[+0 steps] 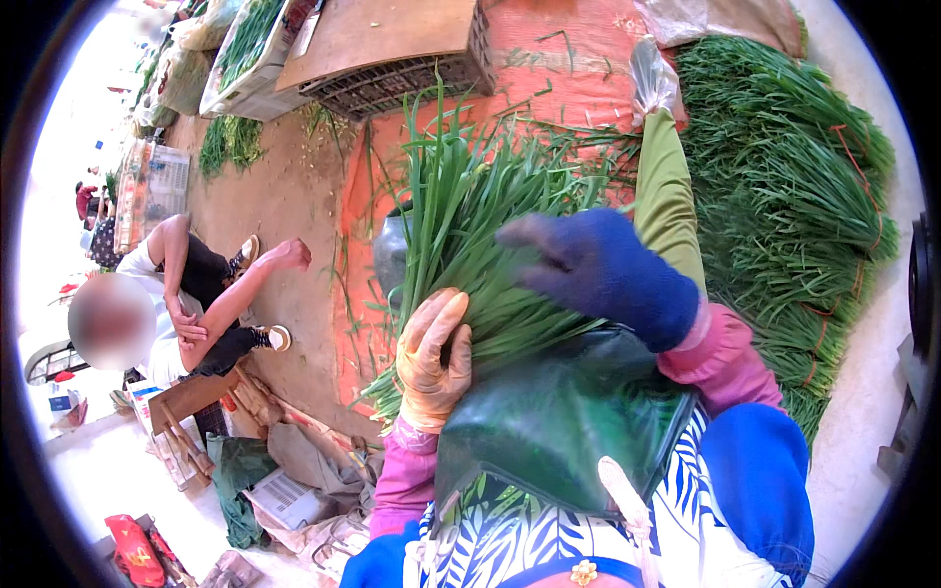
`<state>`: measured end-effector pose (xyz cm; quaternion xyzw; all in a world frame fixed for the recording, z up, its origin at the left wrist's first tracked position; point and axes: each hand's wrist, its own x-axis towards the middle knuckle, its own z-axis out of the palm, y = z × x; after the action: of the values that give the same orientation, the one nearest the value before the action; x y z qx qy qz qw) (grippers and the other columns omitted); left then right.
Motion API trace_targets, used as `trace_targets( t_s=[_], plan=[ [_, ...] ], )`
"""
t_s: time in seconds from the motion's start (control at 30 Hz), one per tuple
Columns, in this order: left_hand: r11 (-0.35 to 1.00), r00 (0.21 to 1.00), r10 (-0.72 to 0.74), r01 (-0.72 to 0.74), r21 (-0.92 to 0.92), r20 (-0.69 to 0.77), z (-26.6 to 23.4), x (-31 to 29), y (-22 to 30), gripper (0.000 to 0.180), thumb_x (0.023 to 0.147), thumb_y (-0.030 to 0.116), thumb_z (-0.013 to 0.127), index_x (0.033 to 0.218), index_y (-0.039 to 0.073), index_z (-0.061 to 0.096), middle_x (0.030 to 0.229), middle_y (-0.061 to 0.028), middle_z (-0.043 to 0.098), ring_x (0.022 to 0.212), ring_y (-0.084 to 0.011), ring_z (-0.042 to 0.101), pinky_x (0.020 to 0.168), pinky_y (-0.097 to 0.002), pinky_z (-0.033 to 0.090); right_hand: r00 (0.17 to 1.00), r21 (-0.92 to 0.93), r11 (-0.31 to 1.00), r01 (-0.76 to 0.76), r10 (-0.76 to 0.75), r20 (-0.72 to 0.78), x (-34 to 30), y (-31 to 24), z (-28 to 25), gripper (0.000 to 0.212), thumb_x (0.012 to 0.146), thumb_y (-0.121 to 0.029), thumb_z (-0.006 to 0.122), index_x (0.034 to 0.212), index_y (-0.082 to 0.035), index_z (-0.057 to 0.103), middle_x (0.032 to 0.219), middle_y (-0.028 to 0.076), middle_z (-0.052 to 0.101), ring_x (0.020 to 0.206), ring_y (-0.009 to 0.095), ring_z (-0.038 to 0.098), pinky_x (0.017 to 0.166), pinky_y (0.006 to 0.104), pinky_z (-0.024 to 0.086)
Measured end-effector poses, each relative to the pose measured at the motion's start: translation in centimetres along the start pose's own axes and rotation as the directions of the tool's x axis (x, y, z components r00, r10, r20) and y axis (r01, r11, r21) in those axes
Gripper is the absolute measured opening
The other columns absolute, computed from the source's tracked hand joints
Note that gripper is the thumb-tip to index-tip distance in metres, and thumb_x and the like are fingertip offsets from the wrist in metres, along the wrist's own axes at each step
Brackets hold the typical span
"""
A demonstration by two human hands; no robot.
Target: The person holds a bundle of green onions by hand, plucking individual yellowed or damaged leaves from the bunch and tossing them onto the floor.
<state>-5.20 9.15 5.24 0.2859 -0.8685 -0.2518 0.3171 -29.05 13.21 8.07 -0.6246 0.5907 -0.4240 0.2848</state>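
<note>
Green chive bundle (470, 225), long-leaved, is held upright over a dark green apron (559, 421). Left hand (433, 358), in a tan rubber glove, has its grip clamped around the bundle's lower stems. Right hand (603, 269), in a blue knit glove, lies on the leaves just above, fingers curled against them. Heaped chives (784, 196) fill the orange tarp (549, 69) to the right. Another person (196, 294) sits on the dirt floor (284, 206), well apart at left.
</note>
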Motion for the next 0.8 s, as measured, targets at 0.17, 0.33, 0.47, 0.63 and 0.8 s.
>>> trace_targets(
  t_s=[0.17,0.33,0.47,0.63,0.8],
  plan=[
    [1.000,1.000,-0.003,0.003,0.017,0.004,0.0,-0.2,0.2,0.037,0.076,-0.004,0.063,0.112,0.004,0.059,0.108,-0.0143,0.061,0.101,-0.0313,0.060,0.088,-0.0373,0.048,0.969,-0.269,0.963,0.018,0.050,0.244,0.9,0.3,3.2,0.031,0.078,-0.037,0.063,0.084,-0.007,0.058,0.069,0.017,0.060,0.068,0.037,0.061,0.058,0.0470,0.048],
    [1.000,1.000,-0.006,0.006,-0.013,0.009,-0.2,-0.1,0.3,0.037,0.076,-0.005,0.063,0.112,0.004,0.061,0.110,-0.0159,0.061,0.103,-0.0311,0.059,0.089,-0.0370,0.047,0.973,-0.112,0.993,0.046,-0.019,0.231,1.1,1.4,4.7,0.021,0.080,-0.030,0.061,0.080,-0.008,0.060,0.063,0.013,0.059,0.060,0.033,0.060,0.055,0.0442,0.048],
    [0.999,0.999,0.032,-0.031,-0.018,0.023,-0.2,-0.1,0.1,0.033,0.079,0.000,0.065,0.111,0.002,0.060,0.112,-0.0168,0.060,0.103,-0.0310,0.059,0.089,-0.0378,0.047,0.965,0.475,0.860,-0.184,0.250,-0.078,2.1,4.5,2.1,0.013,0.079,-0.024,0.063,0.084,-0.013,0.064,0.069,0.005,0.058,0.058,0.026,0.057,0.057,0.0381,0.047],
    [0.953,0.961,-0.258,0.236,-0.191,-0.100,-2.7,0.4,0.7,0.062,0.078,0.022,0.072,0.128,-0.004,0.046,0.124,-0.0181,0.053,0.119,-0.0282,0.049,0.102,-0.0392,0.034,0.839,-0.444,0.747,0.494,-0.543,0.019,0.8,2.0,3.1,0.030,0.076,-0.031,0.065,0.102,-0.017,0.061,0.098,0.004,0.059,0.084,0.025,0.058,0.067,0.0366,0.048],
    [0.753,0.870,-0.433,0.493,-0.436,0.236,-2.1,5.1,-2.2,0.107,0.062,0.013,0.083,0.144,-0.001,0.015,0.138,-0.0177,0.037,0.129,-0.0229,0.035,0.106,-0.0340,0.029,0.824,-0.447,0.693,0.566,-0.496,0.275,-1.9,0.0,5.3,0.030,0.081,-0.026,0.054,0.110,-0.020,0.057,0.104,0.007,0.057,0.086,0.026,0.059,0.061,0.0384,0.048]
  ],
)
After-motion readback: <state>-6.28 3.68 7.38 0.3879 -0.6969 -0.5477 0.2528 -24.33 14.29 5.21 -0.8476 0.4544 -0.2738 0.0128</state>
